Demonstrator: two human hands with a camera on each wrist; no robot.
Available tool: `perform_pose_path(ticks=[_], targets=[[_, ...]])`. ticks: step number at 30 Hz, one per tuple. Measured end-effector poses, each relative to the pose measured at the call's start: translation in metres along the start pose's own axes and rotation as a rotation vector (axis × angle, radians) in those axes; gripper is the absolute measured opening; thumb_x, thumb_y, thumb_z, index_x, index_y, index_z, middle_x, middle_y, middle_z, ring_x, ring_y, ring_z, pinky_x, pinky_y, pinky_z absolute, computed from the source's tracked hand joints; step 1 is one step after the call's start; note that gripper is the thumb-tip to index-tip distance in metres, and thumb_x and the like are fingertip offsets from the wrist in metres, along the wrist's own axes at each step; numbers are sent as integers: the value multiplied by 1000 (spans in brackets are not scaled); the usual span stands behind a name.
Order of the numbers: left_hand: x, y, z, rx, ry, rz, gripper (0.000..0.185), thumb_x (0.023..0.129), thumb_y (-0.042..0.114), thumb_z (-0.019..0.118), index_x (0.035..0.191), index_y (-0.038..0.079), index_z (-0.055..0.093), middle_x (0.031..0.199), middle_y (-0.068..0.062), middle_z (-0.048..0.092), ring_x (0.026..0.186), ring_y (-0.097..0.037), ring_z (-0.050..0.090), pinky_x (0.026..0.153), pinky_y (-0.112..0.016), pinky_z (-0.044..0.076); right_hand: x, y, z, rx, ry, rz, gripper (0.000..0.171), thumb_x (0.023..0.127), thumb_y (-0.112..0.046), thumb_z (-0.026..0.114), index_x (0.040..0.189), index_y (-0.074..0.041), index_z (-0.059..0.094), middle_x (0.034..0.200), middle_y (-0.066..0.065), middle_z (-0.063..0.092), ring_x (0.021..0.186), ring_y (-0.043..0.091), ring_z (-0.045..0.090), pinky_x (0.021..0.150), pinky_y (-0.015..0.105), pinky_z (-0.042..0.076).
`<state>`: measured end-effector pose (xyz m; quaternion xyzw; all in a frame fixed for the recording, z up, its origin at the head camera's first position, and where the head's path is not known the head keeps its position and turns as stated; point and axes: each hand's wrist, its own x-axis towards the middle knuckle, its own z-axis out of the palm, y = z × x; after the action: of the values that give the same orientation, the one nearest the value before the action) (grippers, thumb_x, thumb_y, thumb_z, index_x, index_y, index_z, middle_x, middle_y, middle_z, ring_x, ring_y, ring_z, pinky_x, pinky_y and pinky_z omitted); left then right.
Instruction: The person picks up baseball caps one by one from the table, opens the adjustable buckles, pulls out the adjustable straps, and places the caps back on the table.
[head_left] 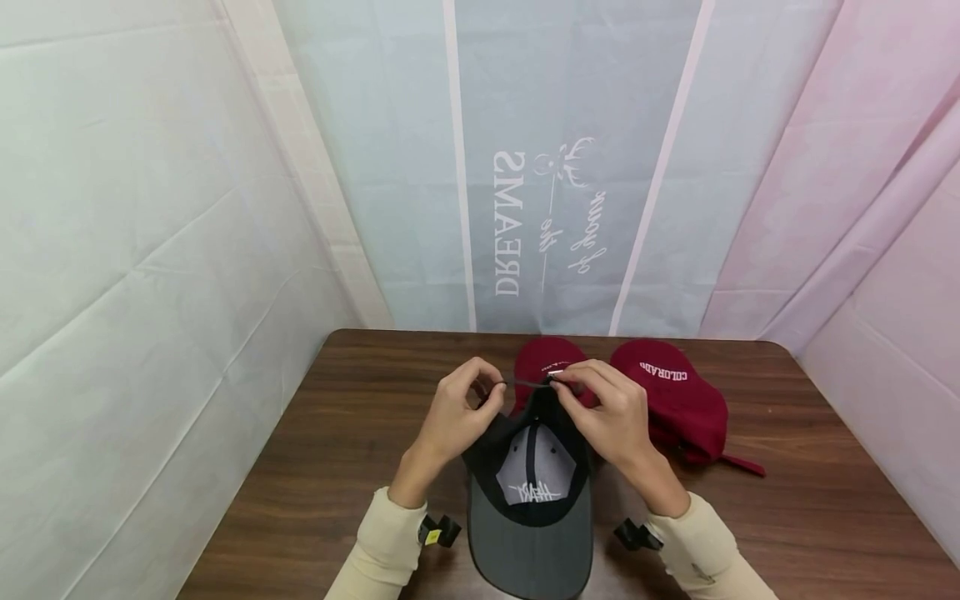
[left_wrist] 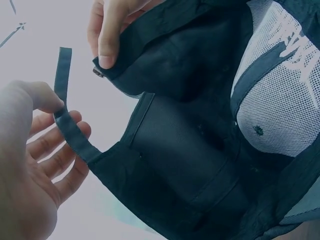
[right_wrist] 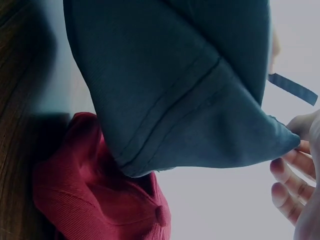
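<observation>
A dark grey baseball cap [head_left: 528,542] stands with its brim toward me, its pale lining and white lettering showing inside. My left hand [head_left: 463,408] pinches the cap's loose back strap [left_wrist: 75,132] between thumb and fingers, the strap's free end sticking up past the thumb. On the other side of the back opening, my right hand [head_left: 611,408] pinches the band's end, where a small metal buckle [left_wrist: 98,73] shows. Strap and buckle are apart in the left wrist view. From outside, the right wrist view shows the cap's dark crown [right_wrist: 165,95] and my right fingers at its pulled-out corner.
Behind the hands sits a red cap [head_left: 542,354], partly hidden. Another red cap [head_left: 686,408] with white COLORADO lettering lies at the right, its strap [head_left: 744,465] trailing over the brown wooden table [head_left: 360,400]. Fabric curtains [head_left: 555,83] hang beyond the table's far edge.
</observation>
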<state>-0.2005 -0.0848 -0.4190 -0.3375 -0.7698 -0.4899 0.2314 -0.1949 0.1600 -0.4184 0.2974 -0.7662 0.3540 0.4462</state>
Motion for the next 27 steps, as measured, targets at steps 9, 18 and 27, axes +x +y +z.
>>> perform_pose_path(ticks=[9,18,27], targets=[[-3,1,2,-4,-101,-18,5,102,11,69,100,11,64,94,1,67,81,-7,61,71,-24,57,0,0,1,9,3,6,20,79,-2,89,95,-11,83,92,3,80,76,16,72,52,20,42],[-5,0,4,15,-159,5,10,99,6,69,98,15,66,94,3,66,82,-8,59,74,-27,57,2,0,4,25,4,-1,20,79,-2,90,96,-11,83,93,4,80,76,17,72,53,20,42],[-3,-2,7,22,-158,7,9,101,8,69,94,15,68,91,3,64,79,-5,56,71,-27,56,4,-1,6,41,-3,3,22,78,-2,90,96,-11,83,93,3,80,76,16,73,51,23,44]])
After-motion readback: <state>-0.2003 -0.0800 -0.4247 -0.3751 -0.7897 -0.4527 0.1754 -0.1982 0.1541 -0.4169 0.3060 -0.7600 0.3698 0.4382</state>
